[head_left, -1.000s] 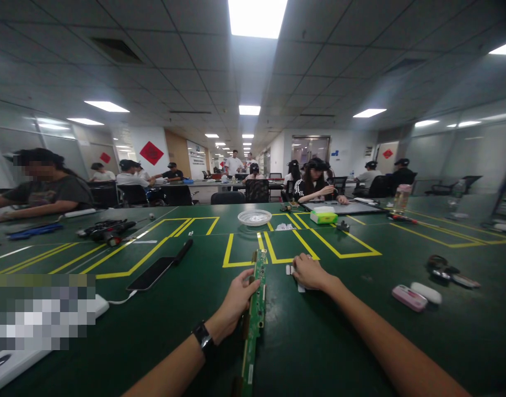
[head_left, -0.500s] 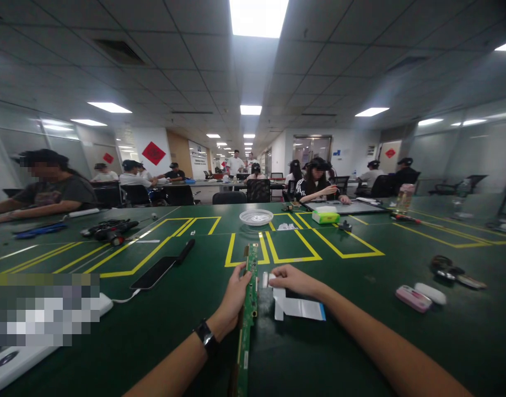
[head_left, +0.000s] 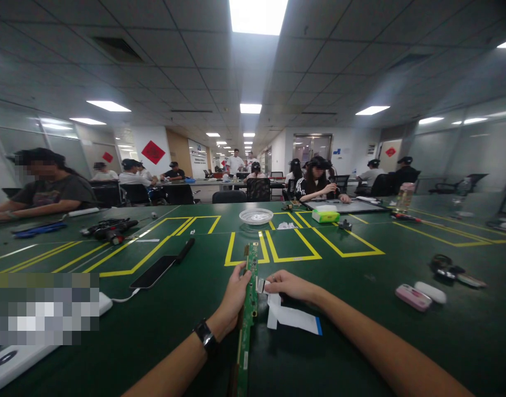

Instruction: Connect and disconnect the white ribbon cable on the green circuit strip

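A long, narrow green circuit board [head_left: 249,314] stands out from the bottom of the view, with my left hand [head_left: 235,295] closed round its left edge. A white flat ribbon cable [head_left: 296,318] with a blue end is pinched by my right hand [head_left: 286,285]. The cable's near end is at the board's right edge, close to a white connector; whether it is inserted cannot be made out. The rest of the cable is folded and hangs to the right, below my right hand.
Beyond the board is a white round basket [head_left: 256,216]. A phone [head_left: 154,272] lies left, a pink case [head_left: 413,298] right. Farther back are a green packet [head_left: 325,215] and a drill-like tool [head_left: 110,229]. Other people sit around the table.
My right hand has moved left and slightly down, bringing the cable's end up to the board's edge. The cable's blue end hangs lower. My left hand holds the board as before.
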`<control>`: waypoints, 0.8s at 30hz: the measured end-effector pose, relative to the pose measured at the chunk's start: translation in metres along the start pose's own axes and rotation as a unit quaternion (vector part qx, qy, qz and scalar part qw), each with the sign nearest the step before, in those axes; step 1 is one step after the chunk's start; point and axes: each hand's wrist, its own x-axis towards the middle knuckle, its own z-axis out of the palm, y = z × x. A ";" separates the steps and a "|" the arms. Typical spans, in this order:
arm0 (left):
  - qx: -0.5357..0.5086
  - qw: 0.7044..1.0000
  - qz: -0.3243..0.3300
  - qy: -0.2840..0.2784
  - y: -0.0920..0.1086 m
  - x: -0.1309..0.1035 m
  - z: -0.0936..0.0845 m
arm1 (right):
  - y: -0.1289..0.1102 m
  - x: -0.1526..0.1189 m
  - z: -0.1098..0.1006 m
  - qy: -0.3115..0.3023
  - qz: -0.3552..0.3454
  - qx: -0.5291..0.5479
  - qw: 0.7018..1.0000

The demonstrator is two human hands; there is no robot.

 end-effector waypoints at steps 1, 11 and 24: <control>0.001 1.000 0.000 0.003 0.001 0.000 0.000 | 0.000 0.000 0.000 -0.002 0.000 0.004 1.000; -0.014 1.000 0.022 -0.009 -0.011 0.007 -0.004 | -0.003 -0.002 0.001 0.001 -0.007 -0.001 1.000; -0.018 1.000 0.008 0.007 -0.005 0.004 -0.002 | 0.001 -0.002 -0.001 0.016 -0.006 0.018 1.000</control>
